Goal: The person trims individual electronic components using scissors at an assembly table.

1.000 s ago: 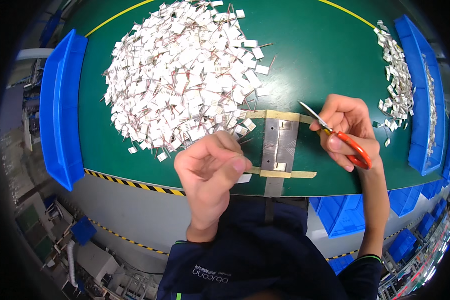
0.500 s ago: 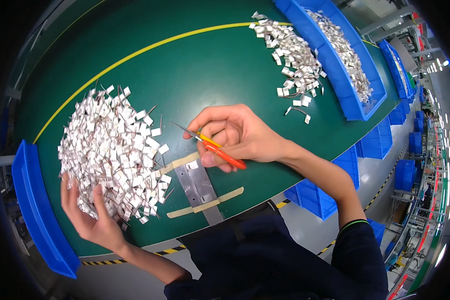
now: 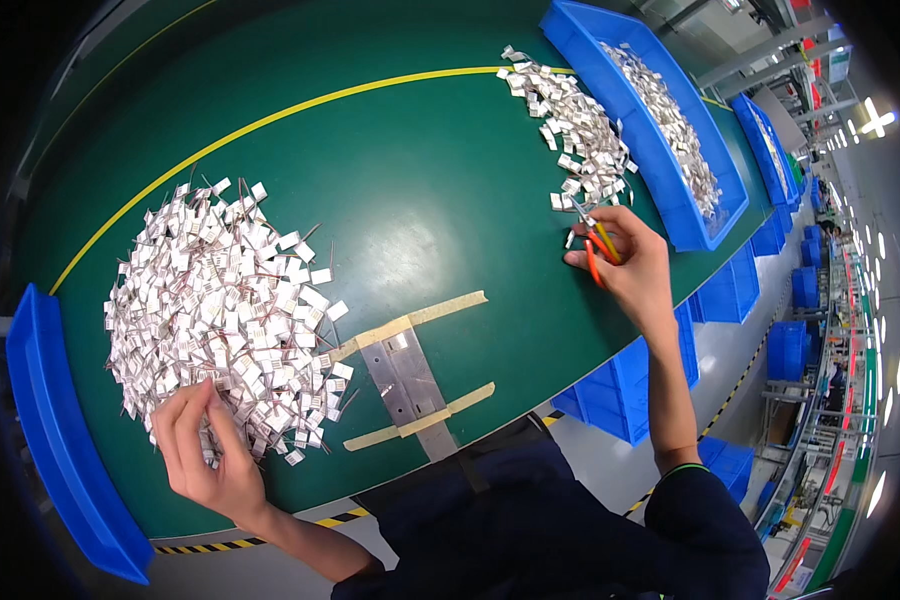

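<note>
My left hand is at the near edge of a large heap of white plug connectors with short wires. Its thumb and forefinger are pinched together; whatever lies between the tips is too small to make out. At the right, my right hand is closed around small pointed snips with orange and yellow handles. The snips' tips reach the near end of a smaller connector pile. One white connector lies beside the right fingers, apart from that pile.
A metal fixture plate is fixed with masking tape to the green table. A blue bin of connectors stands at the right; a blue tray lies along the left edge. More blue bins sit beyond the right edge.
My right hand has moved right with the snips, from above the fixture to the smaller pile. My left hand has shifted right, its spread fingers drawing into a pinch.
</note>
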Available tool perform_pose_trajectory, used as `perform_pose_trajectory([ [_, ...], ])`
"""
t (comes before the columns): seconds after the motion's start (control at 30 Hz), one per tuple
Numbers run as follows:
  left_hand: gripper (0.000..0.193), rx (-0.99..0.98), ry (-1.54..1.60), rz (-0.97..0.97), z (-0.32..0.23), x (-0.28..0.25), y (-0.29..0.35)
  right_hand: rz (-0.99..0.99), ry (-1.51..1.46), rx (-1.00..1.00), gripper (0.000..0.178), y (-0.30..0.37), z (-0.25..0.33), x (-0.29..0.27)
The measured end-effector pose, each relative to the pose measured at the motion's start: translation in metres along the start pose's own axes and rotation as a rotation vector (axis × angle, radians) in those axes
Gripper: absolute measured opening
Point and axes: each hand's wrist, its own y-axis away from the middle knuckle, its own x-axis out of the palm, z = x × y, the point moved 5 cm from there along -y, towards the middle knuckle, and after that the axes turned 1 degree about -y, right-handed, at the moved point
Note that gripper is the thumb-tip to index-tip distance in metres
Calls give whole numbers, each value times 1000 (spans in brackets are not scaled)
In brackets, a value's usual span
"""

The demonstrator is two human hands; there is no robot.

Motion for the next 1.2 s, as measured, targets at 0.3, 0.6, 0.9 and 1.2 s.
perform_pose_trajectory([
  [0.3, 18, -21, 29, -50, 0, -5, -1, 35, -131, -14, 28, -4, -11, 18],
  [0.6, 20, -142, 664, 232, -74, -12, 16, 154, -663, 135, 32, 32, 50, 26],
  [0.9, 29, -362, 849, 346, -110, 35, 55, 797, -1056, 433, 39, 73, 91, 95],
  [1.2, 20, -393, 843, 378, -92, 32, 49, 985, -725, 268, 36, 40, 114, 119],
])
